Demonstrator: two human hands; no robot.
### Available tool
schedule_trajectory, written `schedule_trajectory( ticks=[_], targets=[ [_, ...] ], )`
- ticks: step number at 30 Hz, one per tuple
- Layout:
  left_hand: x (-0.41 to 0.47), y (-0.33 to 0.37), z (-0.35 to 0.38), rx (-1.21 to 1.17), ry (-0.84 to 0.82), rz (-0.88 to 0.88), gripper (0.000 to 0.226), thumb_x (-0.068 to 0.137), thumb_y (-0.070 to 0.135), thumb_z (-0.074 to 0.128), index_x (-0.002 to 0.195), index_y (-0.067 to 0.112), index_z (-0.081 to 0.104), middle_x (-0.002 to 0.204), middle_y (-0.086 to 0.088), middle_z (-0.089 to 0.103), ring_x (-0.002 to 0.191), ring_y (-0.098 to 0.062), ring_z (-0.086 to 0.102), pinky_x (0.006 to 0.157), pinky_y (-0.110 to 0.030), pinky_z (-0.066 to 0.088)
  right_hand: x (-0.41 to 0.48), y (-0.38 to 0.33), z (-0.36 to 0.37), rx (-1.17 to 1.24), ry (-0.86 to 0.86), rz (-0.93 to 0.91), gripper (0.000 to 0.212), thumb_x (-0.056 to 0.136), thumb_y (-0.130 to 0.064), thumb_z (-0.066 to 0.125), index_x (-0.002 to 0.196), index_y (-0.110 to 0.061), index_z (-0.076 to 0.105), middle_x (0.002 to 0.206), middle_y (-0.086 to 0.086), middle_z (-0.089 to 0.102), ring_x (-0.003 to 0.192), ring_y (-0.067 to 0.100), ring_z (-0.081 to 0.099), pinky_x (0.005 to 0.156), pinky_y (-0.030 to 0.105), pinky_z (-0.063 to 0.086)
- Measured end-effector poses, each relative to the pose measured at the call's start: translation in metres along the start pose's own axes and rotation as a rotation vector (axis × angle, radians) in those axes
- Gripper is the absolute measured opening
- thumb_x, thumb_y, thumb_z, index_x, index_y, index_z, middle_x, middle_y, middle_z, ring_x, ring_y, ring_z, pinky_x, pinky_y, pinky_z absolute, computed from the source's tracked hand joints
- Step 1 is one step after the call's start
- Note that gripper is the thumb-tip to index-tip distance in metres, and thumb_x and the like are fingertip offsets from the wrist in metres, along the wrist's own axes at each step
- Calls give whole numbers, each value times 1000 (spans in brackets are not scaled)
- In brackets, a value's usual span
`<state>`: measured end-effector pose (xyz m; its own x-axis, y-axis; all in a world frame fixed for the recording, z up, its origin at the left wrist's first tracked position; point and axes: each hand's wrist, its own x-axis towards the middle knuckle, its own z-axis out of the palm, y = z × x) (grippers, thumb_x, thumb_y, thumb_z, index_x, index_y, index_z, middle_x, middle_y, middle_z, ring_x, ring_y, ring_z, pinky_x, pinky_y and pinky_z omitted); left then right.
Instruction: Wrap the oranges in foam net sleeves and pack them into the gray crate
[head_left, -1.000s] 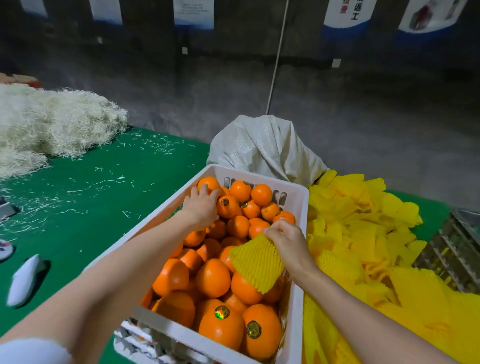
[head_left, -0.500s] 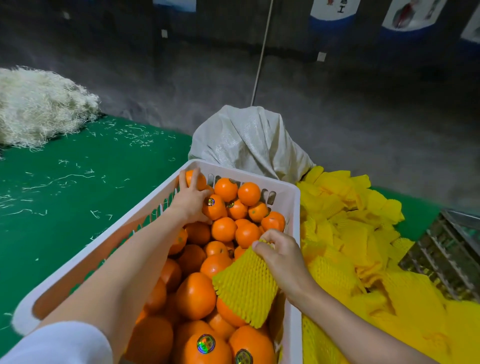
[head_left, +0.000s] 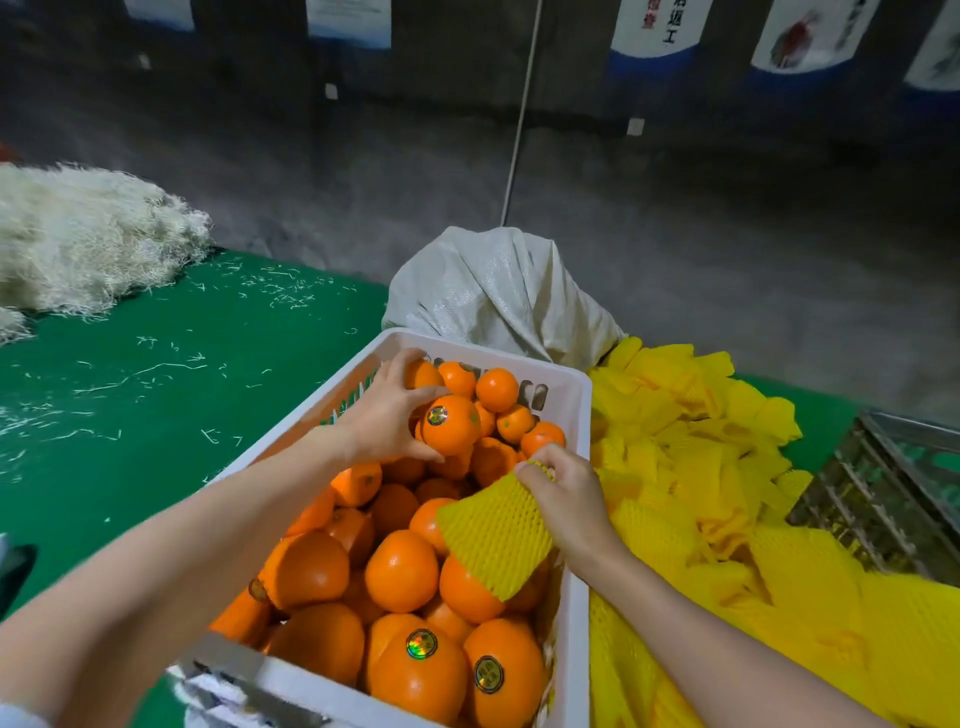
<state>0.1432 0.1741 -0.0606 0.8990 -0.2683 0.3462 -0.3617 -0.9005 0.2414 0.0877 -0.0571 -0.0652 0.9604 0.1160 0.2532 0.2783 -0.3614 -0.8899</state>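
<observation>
Since earlier the left hand (head_left: 382, 418) had closed round an orange (head_left: 451, 423), while the right hand (head_left: 566, 493) pinched a sleeve (head_left: 493, 535) whose mouth likely needed spreading first.

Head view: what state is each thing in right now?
Left hand: grips one orange.
Right hand: pinches a sleeve, empty.
White crate: full of unwrapped oranges.
Sleeve pile: loose, right of the crate.
Sack: closed at top.
</observation>
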Motion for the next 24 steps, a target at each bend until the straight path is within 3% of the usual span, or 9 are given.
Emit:
schedule_trajectory(
  ticks=[4,8,12,15,17,19,20,22,24],
  targets=[
    [-35,26,-26,-134,-121,102,82,56,62,79,128,29,57,146,-14,25,136,-30,29,111,-39,29,4,-2,-2,289,80,127,25,87,-8,56,65,-5,46,64,12,35,63,22,35,59,35,27],
    [-71,65,-32,-104,-282,223,86,56,65,78,129,24,58,151,-10,21,139,-25,26,112,-31,27,4,-6,-4,457,119,204,27,86,-7,55,62,-8,42,61,11,33,59,21,34,57,34,26],
    [-96,97,-25,-41,-402,171,89,59,70,73,137,36,47,155,1,3,143,-24,4,118,-45,17,3,-14,-6,463,74,241,21,84,-8,58,64,-11,53,67,12,46,68,22,45,63,33,34],
    [-107,106,-29,-54,-425,47,85,60,73,69,132,30,54,156,7,-5,145,-21,-12,118,-51,6,0,-17,-13,484,11,259,25,84,-8,60,60,-16,61,62,1,60,68,18,56,65,30,42],
    [-115,112,-30,16,-431,22,86,60,78,64,127,25,59,158,7,-12,143,-16,-24,115,-50,-10,-5,-18,-21,517,-15,265,21,84,-9,60,65,-16,65,68,3,64,72,20,59,68,31,45],
    [-123,119,-32,24,-414,15,86,61,78,64,127,23,60,158,9,-14,141,-12,-27,114,-46,-16,-13,-18,-34,574,-16,268,17,86,-9,57,72,-12,66,69,7,64,68,21,60,62,27,46],
    [-126,122,-34,-10,-394,3,85,62,74,67,129,23,57,158,9,-9,143,-10,-21,116,-43,-11,-16,-19,-40,614,-17,271,17,87,-9,55,74,-11,66,66,6,65,62,18,60,55,23,47],
    [-129,131,-40,-161,-338,-59,81,64,61,76,131,25,50,155,10,12,143,-10,4,116,-32,15,-27,-22,-56,686,-19,264,19,89,-7,52,75,-10,65,58,2,65,51,13,61,44,17,45],
    [-128,148,-46,-515,-285,-220,67,67,39,83,122,34,44,137,15,38,130,-12,38,94,-13,42,-38,-27,-72,719,-42,228,21,91,-4,47,76,-8,62,56,0,64,47,8,60,42,14,44]
  ],
)
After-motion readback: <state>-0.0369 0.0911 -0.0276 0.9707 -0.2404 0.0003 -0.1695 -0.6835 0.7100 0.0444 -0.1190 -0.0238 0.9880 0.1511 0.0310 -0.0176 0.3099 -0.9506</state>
